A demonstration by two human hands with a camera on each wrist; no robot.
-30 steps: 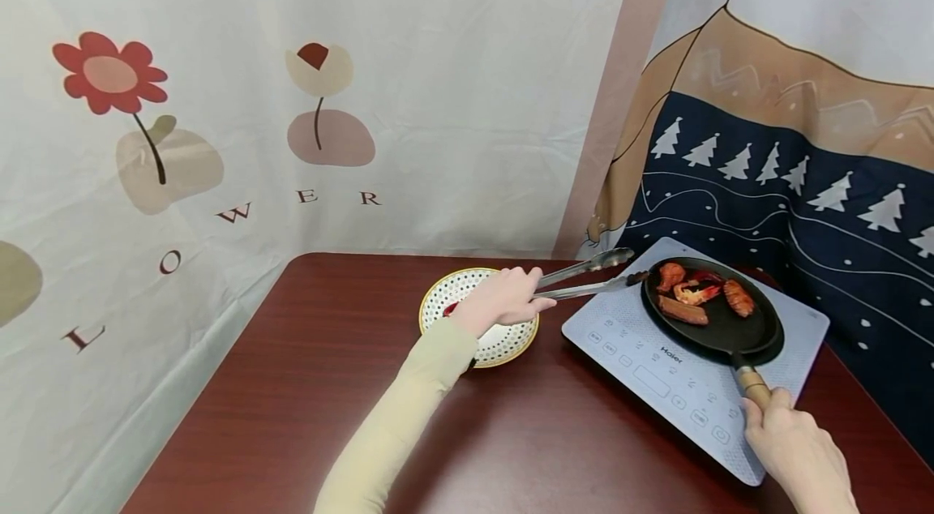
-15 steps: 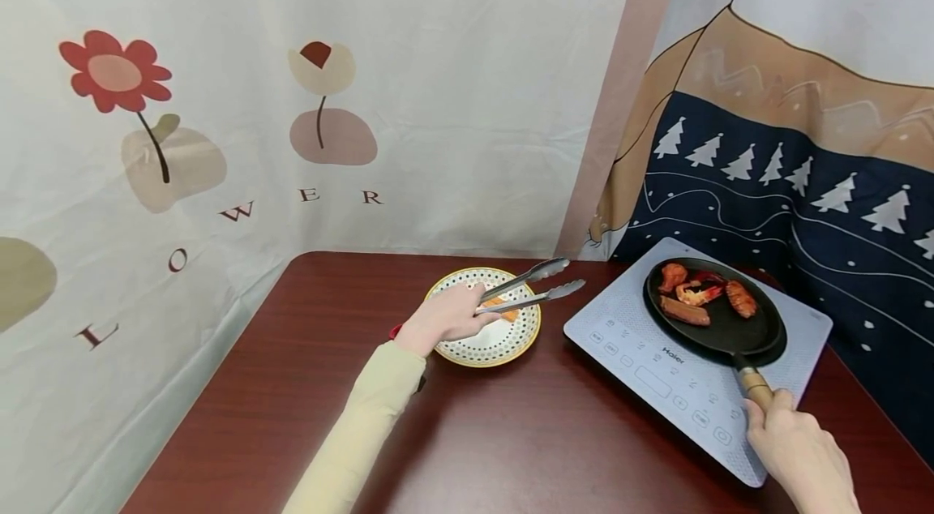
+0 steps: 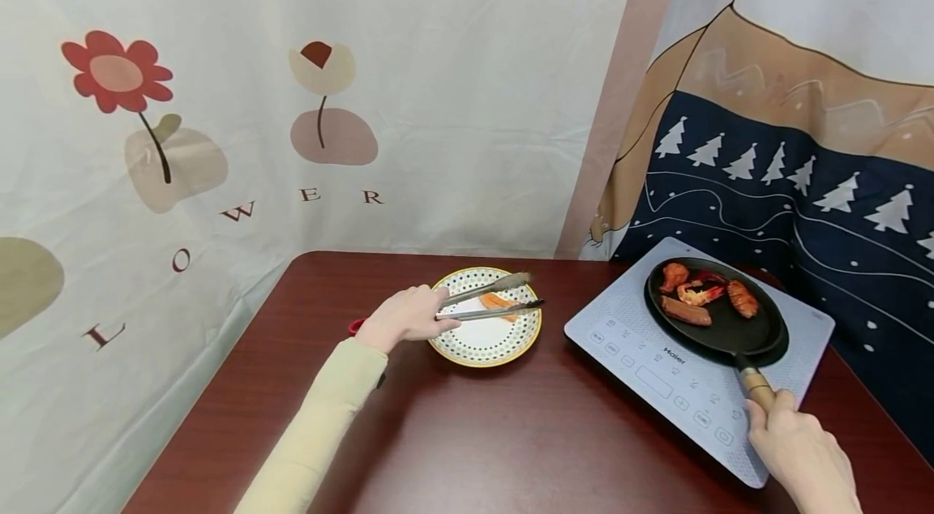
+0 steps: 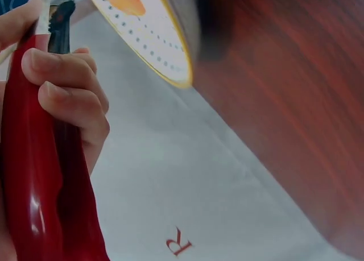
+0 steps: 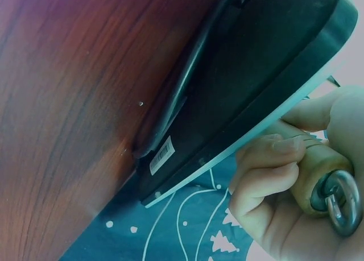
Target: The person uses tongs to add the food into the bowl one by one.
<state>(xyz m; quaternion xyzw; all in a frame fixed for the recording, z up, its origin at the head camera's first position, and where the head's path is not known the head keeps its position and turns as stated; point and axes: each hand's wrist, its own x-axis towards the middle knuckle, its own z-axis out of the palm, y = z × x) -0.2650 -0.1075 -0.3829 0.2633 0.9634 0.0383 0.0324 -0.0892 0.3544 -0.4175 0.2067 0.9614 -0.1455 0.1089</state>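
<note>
My left hand [image 3: 409,315] grips metal tongs [image 3: 485,287] at the left of a dotted, yellow-rimmed plate [image 3: 485,360]. The left wrist view shows the fingers wrapped round the tongs' red handles [image 4: 34,158]. Both tong arms are spread apart over the plate, nothing between their tips. Beneath them an orange piece of food [image 3: 499,301] lies on the plate. My right hand [image 3: 803,441] holds the wooden handle [image 5: 321,170] of a black frying pan [image 3: 755,331]. In the pan sit a drumstick [image 3: 674,276], a shrimp [image 3: 698,294], a brown oblong piece [image 3: 686,310] and a scored reddish-brown piece [image 3: 742,298].
Under the pan is a light grey induction cooker [image 3: 620,344], angled on the right of the dark red-brown table [image 3: 511,433]. Printed curtains [image 3: 467,92] hang right behind the table's back edge. In the right wrist view the cooker's dark underside [image 5: 244,79] shows.
My left hand has drawn the tongs leftward from beside the pan to over the plate, uncovering the orange piece there. My right hand stays on the pan handle.
</note>
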